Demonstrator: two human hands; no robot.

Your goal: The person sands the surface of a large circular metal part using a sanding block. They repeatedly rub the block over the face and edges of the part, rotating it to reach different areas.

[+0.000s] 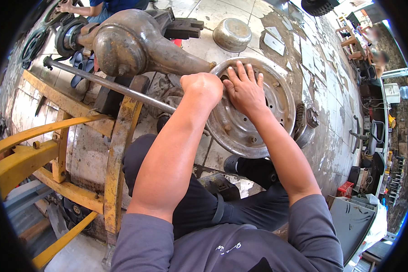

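A large round metal plate (235, 130), worn and dished, with bolts and holes in its face, stands tilted in front of me. My right hand (245, 88) lies flat on its upper part, fingers stretched out. At the plate's left edge my left hand (203, 87) is closed in a fist; what its fingers grip is hidden. Just beyond that fist ends the tapered tube of a greasy axle housing (122, 45). A long steel shaft (113, 85) runs from the far left to below my left forearm.
A yellow metal frame (118, 167) stands close on my left. Beyond the plate sits a round metal pan (232, 35). Dark metal parts (306, 119) lie right of the plate. Another person's arm (79, 9) shows at the upper left. A grey cabinet (351, 222) is at the lower right.
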